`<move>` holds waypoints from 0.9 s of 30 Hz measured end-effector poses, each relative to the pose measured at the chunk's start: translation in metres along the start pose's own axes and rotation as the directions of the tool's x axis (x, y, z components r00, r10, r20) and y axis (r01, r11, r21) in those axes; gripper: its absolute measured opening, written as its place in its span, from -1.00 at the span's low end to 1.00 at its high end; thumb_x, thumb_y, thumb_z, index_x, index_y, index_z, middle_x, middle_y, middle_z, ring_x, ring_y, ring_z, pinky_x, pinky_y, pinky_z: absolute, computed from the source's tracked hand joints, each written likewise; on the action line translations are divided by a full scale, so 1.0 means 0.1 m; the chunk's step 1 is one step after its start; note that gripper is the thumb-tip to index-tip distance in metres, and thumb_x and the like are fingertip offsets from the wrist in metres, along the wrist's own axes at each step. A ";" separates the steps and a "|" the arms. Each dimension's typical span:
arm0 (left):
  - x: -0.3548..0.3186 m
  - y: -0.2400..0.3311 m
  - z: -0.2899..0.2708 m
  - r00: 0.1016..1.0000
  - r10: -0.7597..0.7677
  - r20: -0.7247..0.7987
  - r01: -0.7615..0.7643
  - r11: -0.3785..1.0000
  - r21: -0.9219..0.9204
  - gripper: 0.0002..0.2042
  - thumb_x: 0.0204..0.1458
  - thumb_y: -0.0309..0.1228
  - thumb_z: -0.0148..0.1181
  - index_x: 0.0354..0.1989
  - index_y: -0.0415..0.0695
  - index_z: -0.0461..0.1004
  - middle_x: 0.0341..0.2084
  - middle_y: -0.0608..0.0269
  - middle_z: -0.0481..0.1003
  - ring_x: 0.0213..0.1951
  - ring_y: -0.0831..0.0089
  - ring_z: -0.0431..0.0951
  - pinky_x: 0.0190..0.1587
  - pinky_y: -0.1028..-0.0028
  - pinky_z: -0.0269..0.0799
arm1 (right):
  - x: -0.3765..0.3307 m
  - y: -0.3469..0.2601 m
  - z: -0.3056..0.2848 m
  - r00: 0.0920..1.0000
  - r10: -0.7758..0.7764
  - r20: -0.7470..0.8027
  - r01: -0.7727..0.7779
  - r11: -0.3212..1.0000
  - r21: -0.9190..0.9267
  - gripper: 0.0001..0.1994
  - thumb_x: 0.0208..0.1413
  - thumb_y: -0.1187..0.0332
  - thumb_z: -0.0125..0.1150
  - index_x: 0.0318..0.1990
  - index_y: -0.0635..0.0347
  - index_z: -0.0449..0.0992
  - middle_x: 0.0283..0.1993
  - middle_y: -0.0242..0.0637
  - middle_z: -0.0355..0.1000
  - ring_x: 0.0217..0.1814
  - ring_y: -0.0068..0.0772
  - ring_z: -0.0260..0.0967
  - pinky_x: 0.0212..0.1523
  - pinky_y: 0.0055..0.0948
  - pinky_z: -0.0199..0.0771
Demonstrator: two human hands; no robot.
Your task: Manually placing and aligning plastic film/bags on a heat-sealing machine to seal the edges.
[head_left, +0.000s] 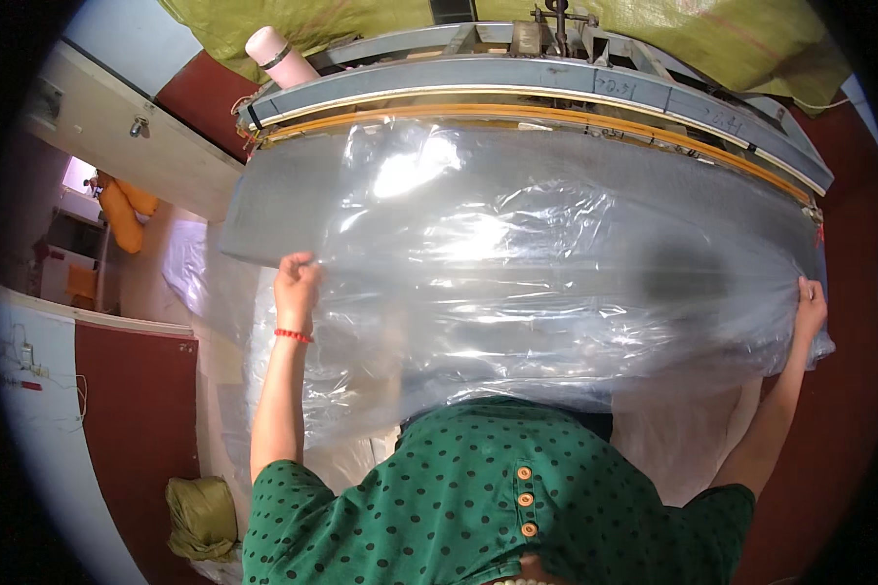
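Note:
A wide sheet of clear plastic film (517,283) stretches between my two hands and drapes toward my body, shiny and wrinkled. My left hand (297,285), with a red bead bracelet at the wrist, is closed and pinches the film on the left. Over on the right, my right hand (811,302) grips the film's other side, where folds gather toward the fingers. Under the film lies a grey work surface (283,185), seen partly through it. Whether the film is one layer or more I cannot tell.
Beyond the surface runs a long grey metal beam (439,82) with orange strips (439,114) along it. A pink bottle (281,58) leans at its left end. Green-yellow sacking (712,39) hangs behind. A door (127,127) stands at left, and a bundled sack (202,517) sits lower left.

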State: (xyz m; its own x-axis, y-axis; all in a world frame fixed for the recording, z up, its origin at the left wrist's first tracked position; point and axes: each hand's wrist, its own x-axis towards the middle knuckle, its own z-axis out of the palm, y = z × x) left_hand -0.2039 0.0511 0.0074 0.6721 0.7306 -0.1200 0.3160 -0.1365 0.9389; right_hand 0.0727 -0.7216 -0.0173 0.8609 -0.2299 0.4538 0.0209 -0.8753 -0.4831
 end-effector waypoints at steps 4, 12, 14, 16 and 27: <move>-0.02 -0.19 -0.20 0.994 0.105 0.033 -0.110 0.912 0.394 -0.82 -0.16 -0.51 0.07 -0.32 -0.20 0.31 -0.66 0.30 0.37 -0.63 0.49 0.36 -0.54 0.52 0.28 | 0.03 0.05 0.01 1.000 -0.012 -0.013 0.013 1.000 0.028 -0.73 -0.03 0.19 0.11 -0.43 0.26 0.40 -0.52 -0.25 0.34 -0.46 -0.53 0.19 -0.34 -0.54 0.23; 0.37 0.61 0.68 0.509 0.640 0.576 -0.853 0.288 0.435 -0.55 -0.05 -0.39 0.03 0.05 -0.21 0.18 0.10 0.03 0.12 0.18 0.14 0.02 0.15 0.31 -0.02 | -0.10 0.29 -0.18 0.993 0.006 -0.120 0.009 0.992 0.125 -0.75 -0.02 0.22 0.12 -0.42 0.28 0.42 -0.53 -0.44 0.31 -0.44 -0.64 0.14 -0.35 -0.63 0.21; 0.48 0.47 0.84 0.521 0.553 0.650 -0.846 0.232 0.480 -0.52 -0.04 -0.33 0.02 0.08 -0.22 0.14 0.12 0.03 0.09 0.19 0.12 -0.01 0.16 0.30 -0.05 | -0.22 0.40 -0.35 0.993 0.043 -0.107 -0.026 0.987 0.160 -0.76 -0.01 0.24 0.12 -0.43 0.28 0.43 -0.52 -0.49 0.29 -0.43 -0.66 0.14 -0.34 -0.66 0.19; 0.45 0.47 0.96 0.523 0.514 0.680 -0.846 0.211 0.491 -0.51 -0.03 -0.32 0.02 0.08 -0.22 0.14 0.12 0.03 0.08 0.19 0.11 -0.02 0.16 0.29 -0.06 | -0.41 0.63 -0.61 0.992 0.093 -0.089 -0.074 0.978 0.196 -0.77 0.00 0.25 0.12 -0.43 0.28 0.43 -0.50 -0.51 0.29 -0.43 -0.67 0.14 -0.34 -0.67 0.19; 0.91 0.61 1.43 0.738 0.637 0.223 -0.643 0.562 0.521 -0.82 -0.13 -0.41 0.12 -0.34 -0.21 0.42 -0.46 0.05 0.45 -0.38 0.16 0.45 -0.34 0.35 0.34 | -0.71 1.08 -0.99 0.937 0.349 -0.011 -0.313 0.852 0.420 -0.80 -0.02 0.27 0.14 -0.43 0.25 0.46 -0.46 -0.51 0.33 -0.39 -0.69 0.18 -0.29 -0.67 0.21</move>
State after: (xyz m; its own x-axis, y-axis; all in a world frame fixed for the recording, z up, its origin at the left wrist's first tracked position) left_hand -0.0276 0.0132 0.0078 0.8463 0.3033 0.4379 0.0944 -0.8945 0.4370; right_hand -0.0361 -0.8423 -0.0279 0.8085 -0.5256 0.2646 -0.0381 -0.4955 -0.8678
